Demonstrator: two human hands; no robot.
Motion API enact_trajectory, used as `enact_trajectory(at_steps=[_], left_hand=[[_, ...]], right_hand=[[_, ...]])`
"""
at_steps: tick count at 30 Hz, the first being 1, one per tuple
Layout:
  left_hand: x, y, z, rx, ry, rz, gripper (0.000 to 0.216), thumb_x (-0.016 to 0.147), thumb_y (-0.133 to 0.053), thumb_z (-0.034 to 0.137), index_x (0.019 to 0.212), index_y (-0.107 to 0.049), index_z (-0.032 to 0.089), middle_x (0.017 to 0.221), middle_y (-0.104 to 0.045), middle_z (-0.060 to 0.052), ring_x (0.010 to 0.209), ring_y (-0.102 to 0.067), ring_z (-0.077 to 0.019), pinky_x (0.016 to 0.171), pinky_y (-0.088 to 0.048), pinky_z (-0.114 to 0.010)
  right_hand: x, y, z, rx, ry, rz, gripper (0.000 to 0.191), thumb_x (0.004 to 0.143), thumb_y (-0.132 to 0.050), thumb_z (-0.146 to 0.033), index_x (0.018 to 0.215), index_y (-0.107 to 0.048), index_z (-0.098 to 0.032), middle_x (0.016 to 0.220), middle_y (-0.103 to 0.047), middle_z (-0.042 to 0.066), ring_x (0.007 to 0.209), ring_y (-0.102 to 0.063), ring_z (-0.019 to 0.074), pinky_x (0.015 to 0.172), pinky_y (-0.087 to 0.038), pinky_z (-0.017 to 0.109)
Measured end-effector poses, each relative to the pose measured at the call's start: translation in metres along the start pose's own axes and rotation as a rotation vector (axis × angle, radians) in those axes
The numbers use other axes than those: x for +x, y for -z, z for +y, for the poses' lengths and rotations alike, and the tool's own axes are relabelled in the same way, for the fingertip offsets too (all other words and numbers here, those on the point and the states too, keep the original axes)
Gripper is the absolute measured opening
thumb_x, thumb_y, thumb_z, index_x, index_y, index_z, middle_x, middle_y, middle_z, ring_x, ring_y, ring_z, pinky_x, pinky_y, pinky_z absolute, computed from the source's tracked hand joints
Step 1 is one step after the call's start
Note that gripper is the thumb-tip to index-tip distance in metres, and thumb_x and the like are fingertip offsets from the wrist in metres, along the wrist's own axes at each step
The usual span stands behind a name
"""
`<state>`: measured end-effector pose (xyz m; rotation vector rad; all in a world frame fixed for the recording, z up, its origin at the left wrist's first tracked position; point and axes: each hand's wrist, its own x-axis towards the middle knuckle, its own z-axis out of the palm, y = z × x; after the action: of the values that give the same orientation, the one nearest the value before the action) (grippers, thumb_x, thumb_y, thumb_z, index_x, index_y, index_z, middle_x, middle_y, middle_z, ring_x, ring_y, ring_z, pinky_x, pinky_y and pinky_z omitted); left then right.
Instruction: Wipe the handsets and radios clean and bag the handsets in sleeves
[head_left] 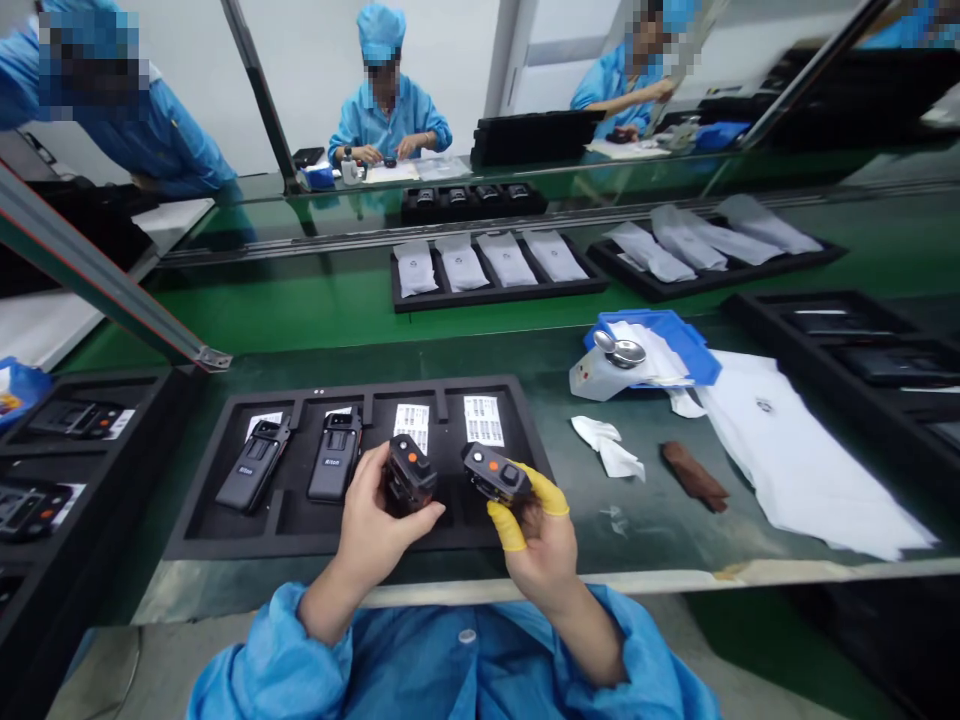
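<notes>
My left hand (367,525) is closed around a black handheld device (412,468) with an orange button on its end. In my right hand (546,545), which wears yellow finger covers on the thumb and a finger, is a second black handheld device (496,473), also with an orange button. Both are held upright above a black foam tray (300,548), slightly apart from each other. Two similar devices marked "Riton" lie in the tray's left compartments, a left one (253,468) and a right one (334,462). White printed labels (484,420) show in the compartments.
To the right are a blue bin (694,345), a white dispenser bottle (600,378), a crumpled wipe (609,447), a brown cloth (694,476) and white bags (795,450). Trays with bagged items (499,300) stand beyond. Another device tray (75,500) is at left. Co-workers (388,125) sit opposite.
</notes>
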<state>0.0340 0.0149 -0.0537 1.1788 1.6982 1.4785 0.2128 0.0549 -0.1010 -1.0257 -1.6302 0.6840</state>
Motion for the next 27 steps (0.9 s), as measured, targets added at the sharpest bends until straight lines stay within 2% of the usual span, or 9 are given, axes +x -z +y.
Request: enact_trajectory(at_steps=[4,7,15,21,27], left_hand=[[-0.0026,0.0012,-0.0023,0.25,-0.299,0.068,0.053,0.06,-0.077,0.025,0.108,-0.055,0.022,0.107,-0.06,-0.008,0.105,-0.057,-0.0267,0.095,-0.044,-0.041],[-0.003,0.002,-0.0029,0.312,-0.423,0.095,0.05,0.063,-0.075,0.025,0.109,-0.055,0.021,0.105,-0.062,-0.009,0.106,-0.057,-0.0275,0.096,-0.043,-0.043],[-0.002,0.0008,-0.0013,0.313,-0.431,0.091,0.045,0.065,-0.074,0.029,0.106,-0.058,0.022,0.102,-0.066,-0.009,0.104,-0.06,-0.0282,0.099,-0.043,-0.046],[-0.002,0.0002,-0.0042,0.3,-0.363,0.099,0.046,0.063,-0.075,0.031,0.106,-0.059,0.022,0.105,-0.064,-0.01,0.108,-0.058,-0.0296,0.098,-0.043,-0.046],[-0.0015,0.0015,-0.0051,0.334,-0.426,0.092,0.046,0.065,-0.074,0.028,0.108,-0.058,0.022,0.106,-0.063,-0.01,0.106,-0.058,-0.0283,0.096,-0.044,-0.043]], right_hand=[[-0.0009,-0.0028,-0.0019,0.144,-0.01,0.025,0.031,0.085,-0.055,-0.024,0.115,-0.05,-0.023,0.11,-0.067,0.011,0.104,-0.065,0.0224,0.089,-0.055,0.042],[-0.0024,-0.0031,-0.0015,0.17,-0.02,0.02,0.029,0.084,-0.056,-0.022,0.112,-0.052,-0.023,0.11,-0.068,0.01,0.11,-0.062,0.0237,0.093,-0.052,0.046],[-0.0056,-0.0011,0.0,0.116,0.044,0.021,0.028,0.083,-0.055,-0.018,0.111,-0.053,-0.022,0.109,-0.068,0.011,0.112,-0.061,0.0246,0.093,-0.053,0.049],[-0.0064,-0.0009,-0.0002,0.104,0.043,-0.015,0.028,0.084,-0.053,-0.019,0.112,-0.054,-0.022,0.111,-0.068,0.012,0.113,-0.06,0.0258,0.096,-0.05,0.052],[-0.0036,0.0005,-0.0046,0.07,0.1,-0.019,0.033,0.083,-0.052,-0.014,0.115,-0.05,-0.023,0.111,-0.067,0.011,0.112,-0.06,0.0237,0.094,-0.052,0.049]])
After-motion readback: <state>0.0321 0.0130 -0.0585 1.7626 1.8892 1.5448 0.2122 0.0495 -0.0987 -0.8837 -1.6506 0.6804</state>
